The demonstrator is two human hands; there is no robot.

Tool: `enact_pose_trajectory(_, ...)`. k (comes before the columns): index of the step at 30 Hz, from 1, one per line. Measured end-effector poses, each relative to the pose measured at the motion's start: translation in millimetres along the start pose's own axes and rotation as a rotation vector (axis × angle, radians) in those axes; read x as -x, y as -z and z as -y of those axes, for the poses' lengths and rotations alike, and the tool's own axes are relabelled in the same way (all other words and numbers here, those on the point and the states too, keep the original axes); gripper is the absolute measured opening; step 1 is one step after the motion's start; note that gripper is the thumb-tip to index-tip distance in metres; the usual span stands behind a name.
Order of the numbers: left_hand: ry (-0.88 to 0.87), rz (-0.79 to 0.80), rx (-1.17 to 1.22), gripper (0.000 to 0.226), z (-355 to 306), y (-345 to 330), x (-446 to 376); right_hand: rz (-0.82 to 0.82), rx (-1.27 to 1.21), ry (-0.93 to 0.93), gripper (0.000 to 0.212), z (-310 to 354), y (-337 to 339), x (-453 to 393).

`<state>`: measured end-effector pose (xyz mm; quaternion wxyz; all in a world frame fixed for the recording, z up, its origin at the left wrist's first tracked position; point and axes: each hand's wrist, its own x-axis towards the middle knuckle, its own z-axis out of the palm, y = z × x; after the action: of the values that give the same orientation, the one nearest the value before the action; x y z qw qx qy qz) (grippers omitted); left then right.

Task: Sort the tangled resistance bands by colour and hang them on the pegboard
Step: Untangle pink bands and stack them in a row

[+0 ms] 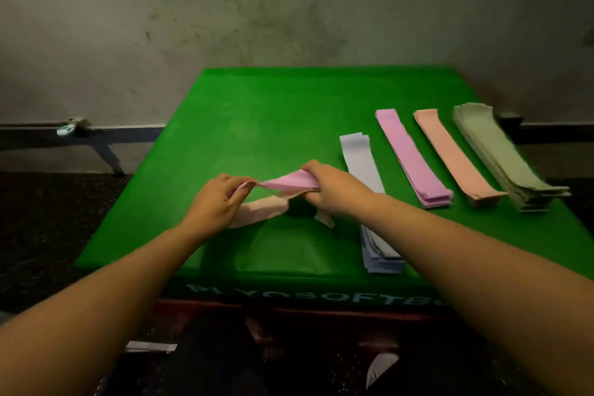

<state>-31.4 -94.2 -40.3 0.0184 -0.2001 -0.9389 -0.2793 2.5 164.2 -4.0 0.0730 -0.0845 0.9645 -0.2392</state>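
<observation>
Left hand and right hand: each pinching one end of a flat pink elastic band, lifted just above the green padded bench; peach band beneath it.

Gym room, green soft plyo box, stained bare wall

A green-topped table carries four flat stacks of bands along its right side, set side by side and slanting toward the near right. From left to right they are a pale lavender stack, a pink stack, a peach stack and a sage green stack. Near the table's middle a loose peach band lies crumpled on the green top.
</observation>
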Motion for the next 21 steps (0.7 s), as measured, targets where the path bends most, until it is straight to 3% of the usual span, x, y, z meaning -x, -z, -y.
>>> enact_pose_trajectory(3,0.025,0.042,-0.086,0.059,11.0,-4.9,-5.6,0.072,-0.044,0.020,0.088,-3.2,1.6,-3.0)
enact_pose_trajectory(6,0.000,0.103,-0.223,0.040,15.3,-7.4,-7.1,0.083,-0.043,0.036,0.082,-5.9,8.6,-0.6)
enact_pose_trajectory(10,0.025,0.253,-0.341,0.098,9.8,-6.9,-0.2,0.031,-0.006,0.030,0.048,-4.3,17.2,3.2)
enact_pose_trajectory(12,0.006,0.233,-0.287,0.114,0.3,-6.2,2.9,-0.041,-0.046,0.041,0.029,1.0,22.2,5.2)
enact_pose_trajectory(14,-0.012,0.170,-0.150,0.106,-14.3,-5.9,3.9,-0.109,-0.078,0.081,0.017,6.8,27.4,9.1)
enact_pose_trajectory(17,-0.063,0.108,0.174,0.096,-48.6,-3.3,3.7,-0.148,-0.136,0.166,0.019,18.7,35.5,20.2)
enact_pose_trajectory(21,-0.097,0.138,0.490,0.042,-93.6,9.6,4.5,-0.201,-0.264,0.245,0.021,35.5,45.2,37.5)
